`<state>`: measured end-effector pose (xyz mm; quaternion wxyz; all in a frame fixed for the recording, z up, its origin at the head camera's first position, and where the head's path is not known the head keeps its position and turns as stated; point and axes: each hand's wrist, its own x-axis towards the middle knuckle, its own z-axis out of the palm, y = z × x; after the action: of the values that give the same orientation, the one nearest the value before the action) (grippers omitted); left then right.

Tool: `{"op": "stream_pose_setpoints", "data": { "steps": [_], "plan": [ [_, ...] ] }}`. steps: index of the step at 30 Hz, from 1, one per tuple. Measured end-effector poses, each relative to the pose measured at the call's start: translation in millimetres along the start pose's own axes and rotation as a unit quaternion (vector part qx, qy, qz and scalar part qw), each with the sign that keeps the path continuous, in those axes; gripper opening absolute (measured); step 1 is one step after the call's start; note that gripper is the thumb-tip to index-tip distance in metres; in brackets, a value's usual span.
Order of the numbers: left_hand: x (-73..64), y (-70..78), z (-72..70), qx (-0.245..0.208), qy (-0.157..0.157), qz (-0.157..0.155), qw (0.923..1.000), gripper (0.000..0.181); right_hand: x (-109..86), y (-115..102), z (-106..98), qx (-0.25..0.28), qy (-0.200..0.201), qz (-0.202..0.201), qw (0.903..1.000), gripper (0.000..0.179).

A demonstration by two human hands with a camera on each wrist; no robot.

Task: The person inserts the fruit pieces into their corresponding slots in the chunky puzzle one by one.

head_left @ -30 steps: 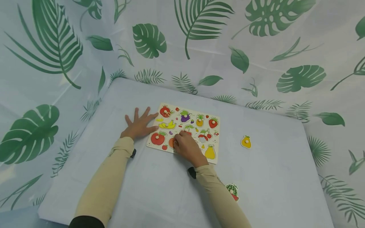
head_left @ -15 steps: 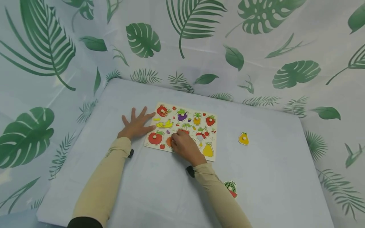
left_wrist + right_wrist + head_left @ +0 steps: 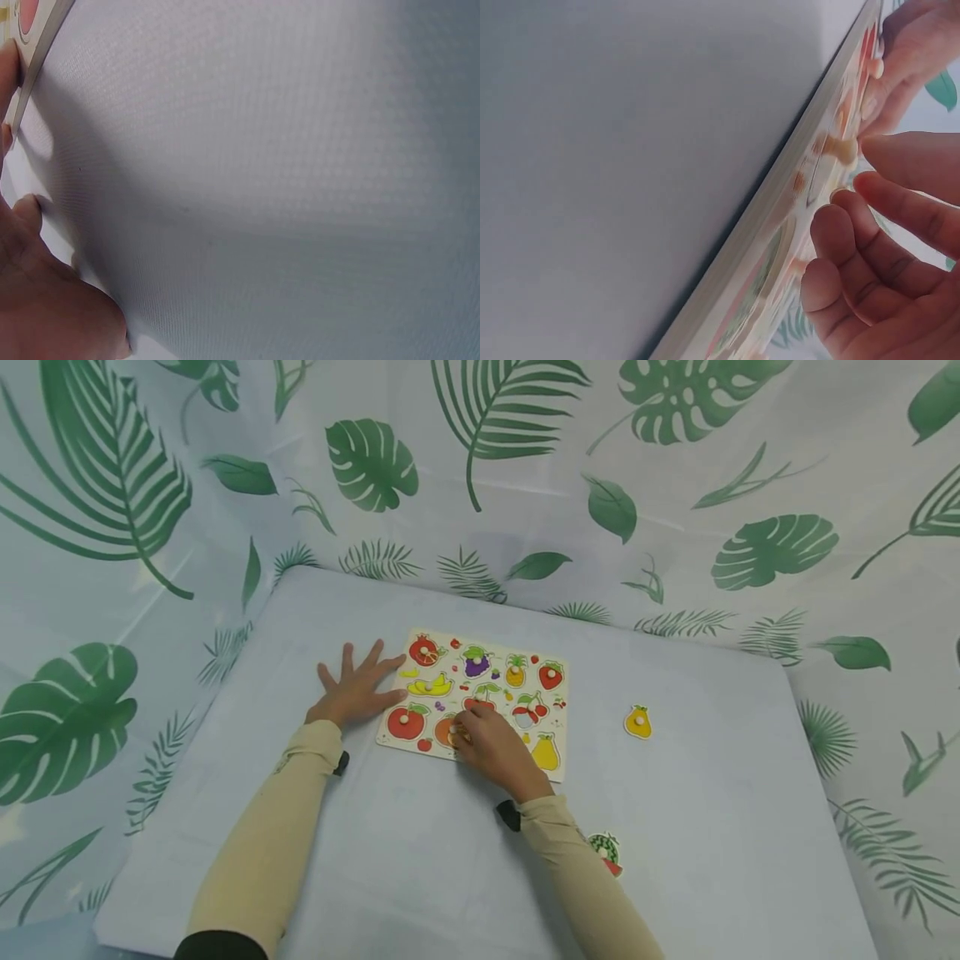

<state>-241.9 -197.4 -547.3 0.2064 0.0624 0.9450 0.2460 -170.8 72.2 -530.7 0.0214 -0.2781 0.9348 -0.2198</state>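
Note:
A wooden fruit puzzle board [image 3: 560,722] with knobbed pieces lies on the table. My left hand [image 3: 352,692] rests with spread fingers at its left edge, thumb and a finger touching the board. Over the lower middle, my right hand [image 3: 495,745] is beside the orange piece [image 3: 443,732], which sits in the board. In the right wrist view, the thumb and loosely bent fingers are close to a wooden knob [image 3: 843,150] without closing round it; whether the thumb touches it I cannot tell. The right hand hides part of the board's bottom row.
A loose yellow pear piece [image 3: 638,723] lies right of the board. Nearer, a watermelon piece [image 3: 604,850] lies beside the right forearm, which partly covers it. The white-covered table [image 3: 720,827] meets a leaf-print curtain [image 3: 525,535] at its back and sides.
The right hand has drawn slightly to the right, and more of the orange piece shows. The left hand keeps its place on the board. The head view has shifted a little.

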Motion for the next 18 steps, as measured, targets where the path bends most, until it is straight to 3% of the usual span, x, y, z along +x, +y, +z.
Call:
{"op": "stream_pose_setpoints", "data": {
  "steps": [5,11,18],
  "plan": [
    [-1.3,1.1,-0.8,-0.005,-0.002,-0.002,1.0,0.079,-8.7,5,-5,0.014,-0.005,0.035,0.9993,0.026],
    [0.4,-1.5,1.7,-0.005,-0.003,0.0,1.0,0.079,-21.7,13,-12,0.026,0.011,0.043,0.9987,0.026],
    [-1.9,-0.8,-0.9,0.0,-0.004,0.001,1.0,0.079,-39.1,22,-19,-0.001,0.028,0.049,0.9984,0.032]
  ]
}}
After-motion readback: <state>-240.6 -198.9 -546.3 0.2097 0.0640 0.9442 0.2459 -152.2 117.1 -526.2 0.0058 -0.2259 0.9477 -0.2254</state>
